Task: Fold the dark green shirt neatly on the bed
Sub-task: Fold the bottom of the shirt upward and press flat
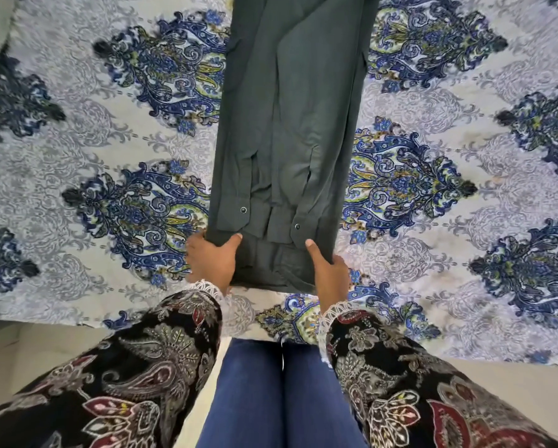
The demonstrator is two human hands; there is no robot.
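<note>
My left hand (210, 260) and right hand (328, 273) each gripped a bottom corner of the dark green shirt (290, 124), thumbs pressed flat on top of the cloth and the other fingers curled around and under its side edges. Both hands were closed on the fabric, not spread open. The shirt lay on the bed (77, 156) as a long narrow strip, its sides already folded inward, running from near the bed's front edge straight away from me toward the far edge and out of the frame. Two cuffs with small dark buttons rested on top of it, just above my thumbs. The bed wore a pale grey cover with blue and green paisley medallions. My patterned black sleeves (141, 367) with white lace trim reached in from below, and blue jeans (281, 399) showed between them.
</note>
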